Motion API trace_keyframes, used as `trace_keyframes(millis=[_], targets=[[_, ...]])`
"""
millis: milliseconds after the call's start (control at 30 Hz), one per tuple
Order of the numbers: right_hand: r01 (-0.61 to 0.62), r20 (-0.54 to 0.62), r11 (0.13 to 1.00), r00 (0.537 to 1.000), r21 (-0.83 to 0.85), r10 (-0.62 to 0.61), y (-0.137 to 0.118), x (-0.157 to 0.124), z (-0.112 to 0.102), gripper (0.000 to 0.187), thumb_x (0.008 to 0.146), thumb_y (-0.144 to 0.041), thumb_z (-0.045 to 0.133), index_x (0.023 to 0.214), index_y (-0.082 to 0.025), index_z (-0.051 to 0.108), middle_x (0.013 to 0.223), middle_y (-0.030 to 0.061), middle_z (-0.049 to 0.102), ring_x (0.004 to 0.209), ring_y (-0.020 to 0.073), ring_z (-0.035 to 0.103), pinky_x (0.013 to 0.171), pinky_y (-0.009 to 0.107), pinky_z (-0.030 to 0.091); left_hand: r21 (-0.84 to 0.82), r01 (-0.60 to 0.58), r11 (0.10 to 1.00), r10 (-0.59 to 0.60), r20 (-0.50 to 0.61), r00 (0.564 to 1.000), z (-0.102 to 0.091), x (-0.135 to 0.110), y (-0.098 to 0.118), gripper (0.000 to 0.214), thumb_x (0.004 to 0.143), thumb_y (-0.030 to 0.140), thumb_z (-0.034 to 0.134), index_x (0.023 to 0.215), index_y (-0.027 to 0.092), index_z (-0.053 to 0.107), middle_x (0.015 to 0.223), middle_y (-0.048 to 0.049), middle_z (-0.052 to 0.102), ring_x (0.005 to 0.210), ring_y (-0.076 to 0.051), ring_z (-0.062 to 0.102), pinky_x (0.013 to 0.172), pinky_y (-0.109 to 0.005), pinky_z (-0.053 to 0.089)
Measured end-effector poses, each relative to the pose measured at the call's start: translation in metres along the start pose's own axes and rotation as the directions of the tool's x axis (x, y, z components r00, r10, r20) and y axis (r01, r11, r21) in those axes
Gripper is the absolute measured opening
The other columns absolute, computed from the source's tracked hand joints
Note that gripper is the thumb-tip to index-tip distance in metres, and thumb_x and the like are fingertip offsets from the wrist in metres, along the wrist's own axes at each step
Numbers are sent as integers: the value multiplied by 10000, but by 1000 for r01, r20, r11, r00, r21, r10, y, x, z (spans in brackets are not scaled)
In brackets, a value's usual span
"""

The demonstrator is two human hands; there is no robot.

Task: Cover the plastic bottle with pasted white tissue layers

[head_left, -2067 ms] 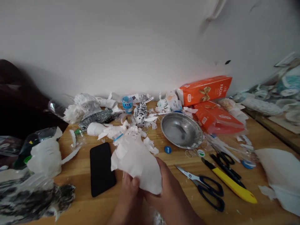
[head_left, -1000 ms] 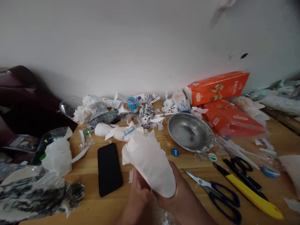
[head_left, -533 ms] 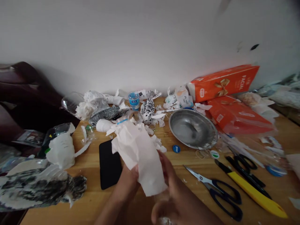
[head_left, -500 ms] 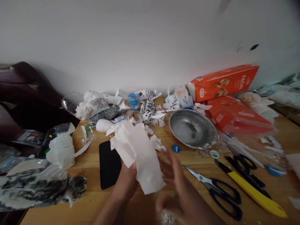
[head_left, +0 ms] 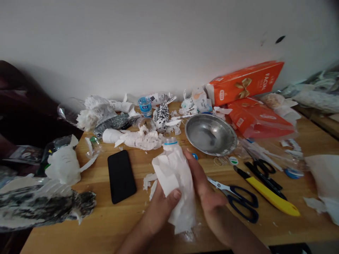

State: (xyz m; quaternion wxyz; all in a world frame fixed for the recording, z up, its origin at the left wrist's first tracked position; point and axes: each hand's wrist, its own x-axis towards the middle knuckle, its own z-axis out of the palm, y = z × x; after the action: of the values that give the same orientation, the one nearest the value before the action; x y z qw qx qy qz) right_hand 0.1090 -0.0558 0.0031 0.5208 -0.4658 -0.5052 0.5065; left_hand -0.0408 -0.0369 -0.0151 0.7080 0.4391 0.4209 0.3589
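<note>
a plastic bottle wrapped in white tissue (head_left: 176, 176) is held just above the near middle of the wooden table (head_left: 106, 218), its blue-ringed neck pointed toward the wall. the left hand (head_left: 161, 206) is closed on the wrapping from the left, thumb pressed across the paper. the right hand (head_left: 205, 190) is laid along the right side, fingers together and flat against the tissue. a black phone (head_left: 121, 175) is seen to the left, a metal bowl (head_left: 210, 134) beyond, and blue-handled scissors (head_left: 235, 199) just right of the right hand. a yellow utility knife (head_left: 267, 192) is seen farther right.
</note>
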Motion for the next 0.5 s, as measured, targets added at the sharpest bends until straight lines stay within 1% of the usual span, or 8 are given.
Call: trace_keyframes(millis=[33,67,100,167,233,333,400,500], targets=[[-7,-39,998,999,68,9,2,0,0,818,880,-843,221,1543,-379,344,1599,20,376,1482,300,333,1155,503,407,-21,6,1000,-6,-2,1000,-1,-1,-1,885,767,726,657,1457,198,490,1437,-163,568,1318,-385,515,1102,-490,429],[-13,-98,995,995,101,23,4,0,3,773,912,-812,191,1530,-381,364,1585,21,402,1456,293,384,1128,486,443,-25,0,1000,0,-7,1000,0,-2,-3,904,763,710,676,1479,202,457,1460,-162,548,1323,-379,512,1106,-481,426],[-25,-164,995,986,95,40,7,-2,6,703,953,-760,209,1520,-379,375,1572,24,423,1428,283,430,1108,463,467,-16,-17,1000,17,-12,1000,2,-4,-5,912,764,697,686,1490,204,436,1472,-161,536,1333,-373,504,1119,-474,414],[-67,-282,997,957,27,71,14,-8,16,566,1001,-633,372,1492,-357,419,1541,39,469,1389,264,484,1087,404,488,21,-47,999,47,-8,999,8,-9,-10,876,793,692,656,1485,199,444,1470,-162,537,1359,-366,480,1152,-470,377],[-95,-341,995,936,-19,83,19,-14,25,516,984,-539,515,1452,-325,471,1497,54,522,1352,252,526,1053,351,509,61,-61,996,61,-3,998,14,-14,-13,805,841,707,574,1451,188,496,1434,-169,567,1369,-366,470,1174,-482,345],[-89,-306,995,947,34,95,20,-19,27,496,961,-497,583,1414,-322,481,1427,44,587,1261,214,604,1000,287,530,101,-79,992,75,44,996,16,-21,-15,774,877,721,488,1438,188,520,1416,-175,579,1387,-370,453,1191,-505,313],[-108,-283,992,951,70,123,18,-18,23,494,944,-497,611,1385,-310,490,1367,41,626,1182,200,649,956,260,544,105,-107,989,99,84,992,15,-23,-16,796,871,719,505,1468,194,479,1439,-176,557,1375,-372,465,1177,-514,334],[-154,-264,987,952,38,158,13,-17,15,516,921,-499,644,1368,-281,507,1322,50,650,1151,203,659,942,254,542,117,-136,984,122,118,985,16,-24,-18,799,886,653,557,1520,200,383,1485,-180,508,1348,-360,492,1139,-507,386]])
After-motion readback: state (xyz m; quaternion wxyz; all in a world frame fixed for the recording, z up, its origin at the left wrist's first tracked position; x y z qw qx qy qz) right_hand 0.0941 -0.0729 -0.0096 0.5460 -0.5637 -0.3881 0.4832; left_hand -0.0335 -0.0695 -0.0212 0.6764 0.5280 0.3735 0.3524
